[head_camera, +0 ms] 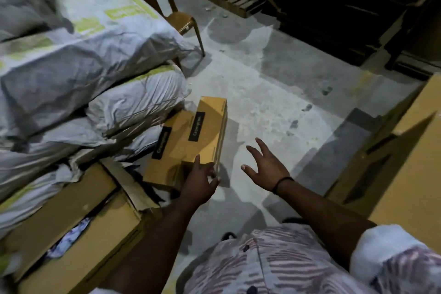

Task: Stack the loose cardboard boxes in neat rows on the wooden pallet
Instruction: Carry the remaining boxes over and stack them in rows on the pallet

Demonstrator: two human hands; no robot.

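Grips near end of upper box [208, 131] with left hand [200, 182]; holds right hand [267, 167] spread, touching nothing, just right of that box.

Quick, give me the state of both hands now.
Left hand: grips the near end of the upper yellow-brown rectangular cardboard box.
Right hand: open, fingers spread, holding nothing.

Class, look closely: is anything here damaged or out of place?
Yes. The large carton at lower left is split open: its torn flap sticks up crookedly and patterned cloth shows through the gap.
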